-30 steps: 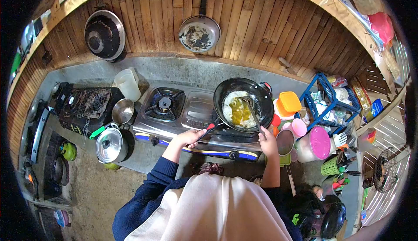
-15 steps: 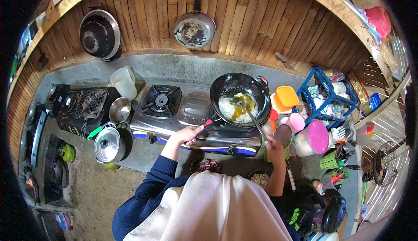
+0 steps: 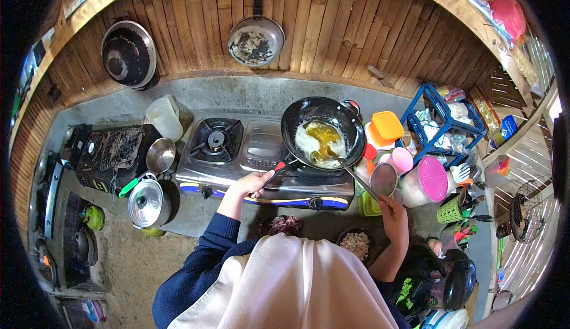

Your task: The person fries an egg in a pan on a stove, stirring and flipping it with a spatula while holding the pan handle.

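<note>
Covering wok handle [image 3: 280, 167], left hand [image 3: 252, 183], spatula [image 3: 358, 180] blade indistinct in egg [image 3: 323, 139]

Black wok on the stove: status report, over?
Left hand grips black wok by its handle. Right hand holds long metal spatula, tip in yellow-white egg. Round metal strainer close beside spatula shaft.

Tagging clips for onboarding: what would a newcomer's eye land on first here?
The black wok of yellow egg on the right burner of the steel stove, mid-frame. The left hand grips its handle, and the right hand holds a long spatula that reaches into the wok. Next come two worn pans hung on the slatted wall above, and a pink-lidded tub at the right.
</note>
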The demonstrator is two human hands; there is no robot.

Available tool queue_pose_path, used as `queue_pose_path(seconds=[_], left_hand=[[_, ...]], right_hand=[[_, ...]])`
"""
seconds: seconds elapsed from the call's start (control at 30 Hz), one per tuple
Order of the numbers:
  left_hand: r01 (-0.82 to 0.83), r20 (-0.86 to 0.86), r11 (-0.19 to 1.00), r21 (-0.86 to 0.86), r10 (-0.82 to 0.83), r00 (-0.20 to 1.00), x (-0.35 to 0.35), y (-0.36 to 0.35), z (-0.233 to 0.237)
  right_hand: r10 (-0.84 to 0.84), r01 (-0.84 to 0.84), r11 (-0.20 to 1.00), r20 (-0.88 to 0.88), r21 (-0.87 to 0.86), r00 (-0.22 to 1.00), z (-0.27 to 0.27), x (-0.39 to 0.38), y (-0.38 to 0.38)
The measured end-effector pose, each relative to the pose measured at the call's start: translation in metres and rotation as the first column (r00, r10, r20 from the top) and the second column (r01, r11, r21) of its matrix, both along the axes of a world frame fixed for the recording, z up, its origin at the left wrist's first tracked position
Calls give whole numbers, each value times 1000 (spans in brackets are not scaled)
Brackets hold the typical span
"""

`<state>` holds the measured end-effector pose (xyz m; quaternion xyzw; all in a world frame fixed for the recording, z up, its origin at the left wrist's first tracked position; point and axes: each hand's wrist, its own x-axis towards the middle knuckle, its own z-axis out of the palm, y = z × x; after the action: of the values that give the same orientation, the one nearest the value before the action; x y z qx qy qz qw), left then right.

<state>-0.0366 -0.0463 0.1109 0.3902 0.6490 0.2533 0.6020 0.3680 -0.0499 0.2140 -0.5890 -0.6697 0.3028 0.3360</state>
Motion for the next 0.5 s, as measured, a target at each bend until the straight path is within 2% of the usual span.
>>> queue_pose_path(seconds=[0.23, 0.43, 0.5], left_hand=[[11, -5, 1000, 2, -11, 1000, 2, -2, 10], [-4, -1, 999, 34, 4, 1000, 1, -2, 5], [-3, -2, 999, 38, 3, 1000, 1, -1, 4]], right_hand=[[36, -45, 992, 75, 115, 997, -5, -9, 5], [67, -67, 998, 67, 5, 996, -5, -35, 11], [159, -160, 981, 19, 112, 987, -22, -39, 22]])
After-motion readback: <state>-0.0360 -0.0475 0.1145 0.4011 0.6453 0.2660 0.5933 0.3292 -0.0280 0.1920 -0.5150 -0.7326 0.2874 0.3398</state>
